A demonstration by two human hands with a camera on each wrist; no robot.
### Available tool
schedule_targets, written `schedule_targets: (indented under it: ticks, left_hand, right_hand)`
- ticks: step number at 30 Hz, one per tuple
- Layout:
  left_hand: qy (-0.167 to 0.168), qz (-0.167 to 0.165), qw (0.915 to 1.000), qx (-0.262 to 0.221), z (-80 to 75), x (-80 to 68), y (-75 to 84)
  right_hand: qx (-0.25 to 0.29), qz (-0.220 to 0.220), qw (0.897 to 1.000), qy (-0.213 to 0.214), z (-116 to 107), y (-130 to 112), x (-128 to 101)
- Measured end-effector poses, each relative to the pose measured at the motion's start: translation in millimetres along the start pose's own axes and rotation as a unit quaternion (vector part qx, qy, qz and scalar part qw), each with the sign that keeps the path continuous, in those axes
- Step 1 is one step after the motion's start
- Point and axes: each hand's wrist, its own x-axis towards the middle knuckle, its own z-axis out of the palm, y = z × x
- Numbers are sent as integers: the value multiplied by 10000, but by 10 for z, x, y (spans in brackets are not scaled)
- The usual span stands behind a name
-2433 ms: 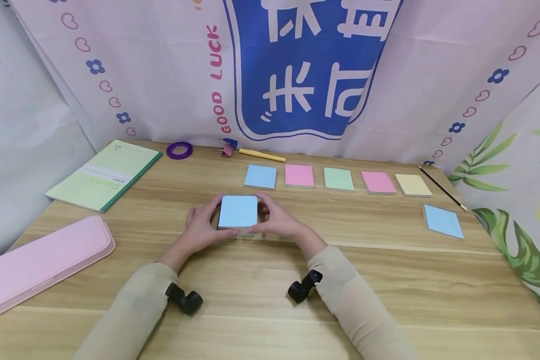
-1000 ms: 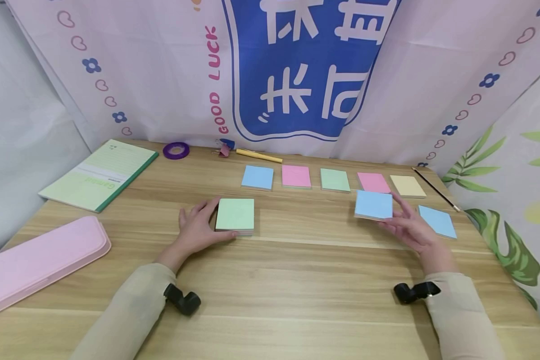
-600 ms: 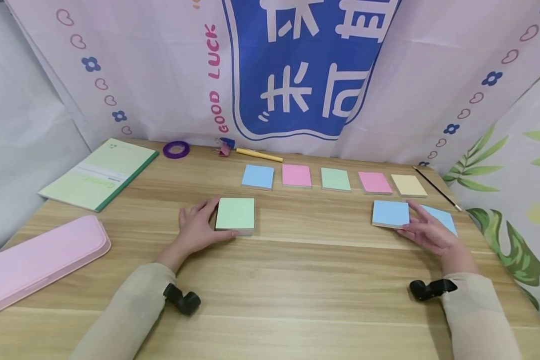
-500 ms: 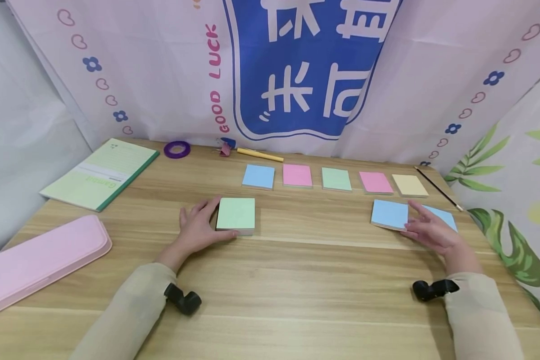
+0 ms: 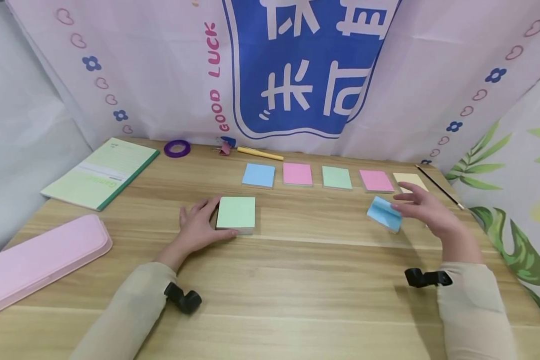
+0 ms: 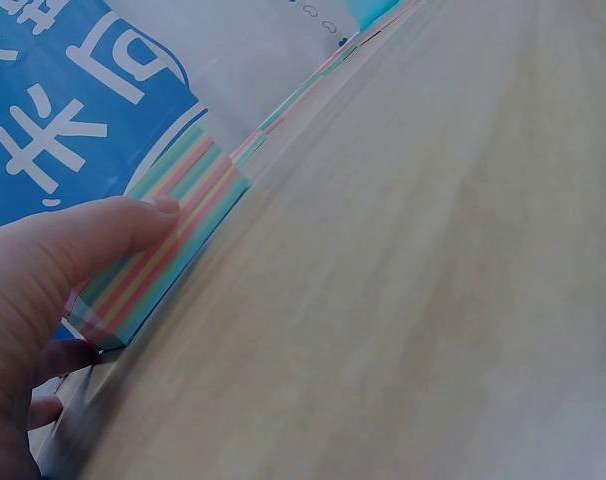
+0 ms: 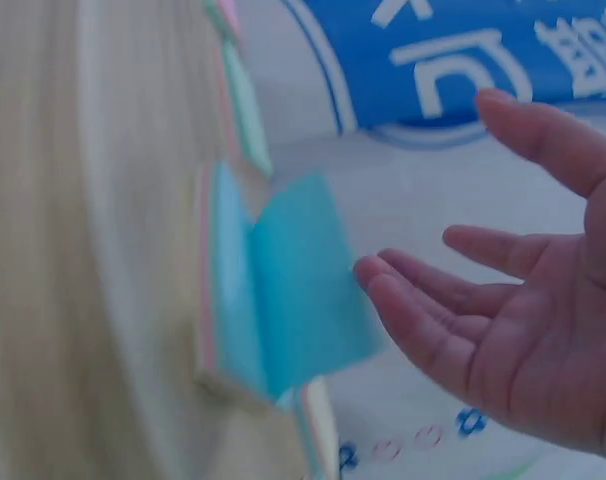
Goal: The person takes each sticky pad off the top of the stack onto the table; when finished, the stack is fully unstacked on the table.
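Note:
My left hand grips a thick stack of sticky notes, thumb in front and fingers behind. The top is green; layered colours show along its side in the left wrist view. At right, a thinner blue sticky note pad lies turned askew. Its top sheet stands up, folded back towards my right hand. The right fingers are loosely spread, with a fingertip at that sheet's edge and nothing pinched. The second blue pad is hidden behind this hand.
Along the back lie blue, pink, green, pink and yellow pads. A pencil is far right. A notebook, purple tape roll, binder clip, yellow pen and pink case also lie about.
My right hand carried a blue pad off the stack to the right, uncovering green, then let go. That pad has turned and its top sheet has lifted. The left hand stays on the stack.

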Motion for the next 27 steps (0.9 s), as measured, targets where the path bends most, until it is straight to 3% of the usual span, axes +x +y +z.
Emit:
schedule_targets:
  ticks: [4,11,18,23,27]
  left_hand:
    - [-20,-2,10000,-22,9,0,9]
    - [17,-19,10000,-44,-1,-5,15]
    - [-14,-75,10000,-16,3,-3,6]
    - [-3,-44,10000,-52,5,1,7]
    - [-10,-54,10000,-33,4,5,13]
  right_hand:
    - [-174,-188,9996,-104,122,-295,93]
    - [362,-976,9926,-627,511,-654,366]
    - [1244,-1491,9728,-1264,1105,-919,661]
    - [1552,-1545,9619,-1640,1536,-1006,812]
    - [1575,-1403,9613,-1771,1824,-1021,902]
